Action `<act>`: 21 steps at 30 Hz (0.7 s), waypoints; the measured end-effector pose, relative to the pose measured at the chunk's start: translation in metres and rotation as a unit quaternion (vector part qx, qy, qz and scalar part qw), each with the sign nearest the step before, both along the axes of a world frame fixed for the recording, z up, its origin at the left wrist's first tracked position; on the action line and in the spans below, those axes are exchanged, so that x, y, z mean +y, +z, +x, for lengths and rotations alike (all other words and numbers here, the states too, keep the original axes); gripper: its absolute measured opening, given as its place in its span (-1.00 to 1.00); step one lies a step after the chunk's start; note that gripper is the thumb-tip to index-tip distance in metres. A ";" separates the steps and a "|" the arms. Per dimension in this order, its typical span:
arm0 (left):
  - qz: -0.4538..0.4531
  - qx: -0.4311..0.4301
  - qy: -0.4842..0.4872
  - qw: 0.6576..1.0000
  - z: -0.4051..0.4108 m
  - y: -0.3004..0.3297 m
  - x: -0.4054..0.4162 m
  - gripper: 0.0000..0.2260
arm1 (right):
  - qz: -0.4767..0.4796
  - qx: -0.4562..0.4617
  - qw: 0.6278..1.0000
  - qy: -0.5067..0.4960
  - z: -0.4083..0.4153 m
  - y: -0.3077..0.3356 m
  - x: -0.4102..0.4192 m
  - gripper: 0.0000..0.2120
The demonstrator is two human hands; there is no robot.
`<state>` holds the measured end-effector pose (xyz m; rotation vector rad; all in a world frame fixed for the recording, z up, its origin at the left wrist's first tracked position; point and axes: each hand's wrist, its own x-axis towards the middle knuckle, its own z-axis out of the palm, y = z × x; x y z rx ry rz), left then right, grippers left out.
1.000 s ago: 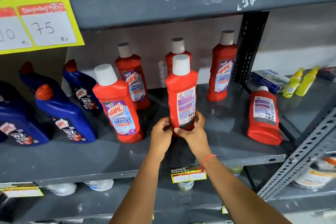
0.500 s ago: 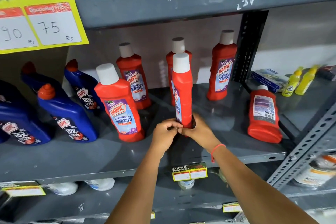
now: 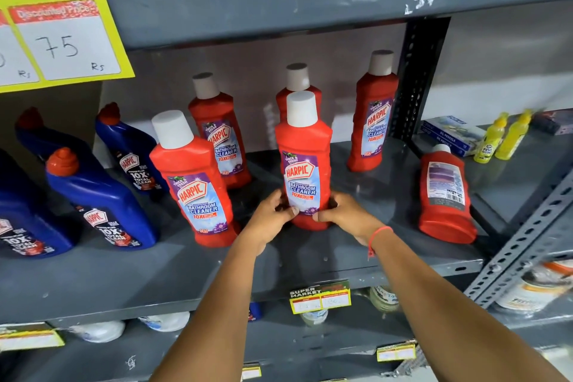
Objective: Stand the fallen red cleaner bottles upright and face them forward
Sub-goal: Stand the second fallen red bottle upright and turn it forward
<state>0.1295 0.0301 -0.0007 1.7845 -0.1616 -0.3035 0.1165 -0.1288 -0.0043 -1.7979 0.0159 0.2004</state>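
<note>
Since one second ago, the middle red bottle (image 3: 305,164) is turning: its back label was toward us, then its narrow side, and now its front label is facing forward. We are holding this bottle low at its base with both hands. Our left hand (image 3: 273,214) is closing on its left side and our right hand (image 3: 344,214) on its right side, with the thumbs lying on the lower edge of the label. It is standing upright near the middle of the shelf (image 3: 217,276), a little behind the front edge.

We are judging that this bottle is nearly finished; we are only squaring it now. Four other red bottles are already standing: the front left bottle (image 3: 198,189), the back left bottle (image 3: 221,143), one directly behind ours (image 3: 294,87) and the back right bottle (image 3: 373,115) beside the black post (image 3: 418,77). The label of the hidden one we cannot see.

One bottle (image 3: 445,192) is staying near the right end of the shelf, showing its back label with the barcode. It seems leaning or lying back; we cannot tell which. For the next move we are needing to let go here, reach right, set that bottle straight and turn its front toward us, without knocking the neighbours.
</note>
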 end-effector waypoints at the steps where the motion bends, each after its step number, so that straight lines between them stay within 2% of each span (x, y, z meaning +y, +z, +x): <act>1: 0.000 -0.004 0.007 1.000 0.000 -0.002 0.001 -0.69 | 0.009 0.005 1.000 0.006 0.000 0.001 -0.002 -0.52; 8: 0.037 -0.055 0.073 0.995 -0.005 -0.011 -0.001 -0.65 | 0.048 0.008 0.999 0.003 0.000 0.000 -0.003 -0.53; 16: 0.054 -0.076 0.106 0.990 -0.012 -0.013 -0.004 -0.63 | -0.003 0.017 1.000 0.002 -0.002 -0.002 -0.002 -0.60; 19: 0.020 -0.136 0.206 0.969 -0.025 -0.009 -0.010 -0.70 | -0.084 -0.034 0.989 -0.117 -0.003 0.006 -0.012 -0.67; 21: 0.007 -0.231 0.298 0.926 -0.040 -0.006 -0.022 -0.78 | -0.199 -0.082 0.950 -0.228 -0.007 0.016 -0.028 -0.73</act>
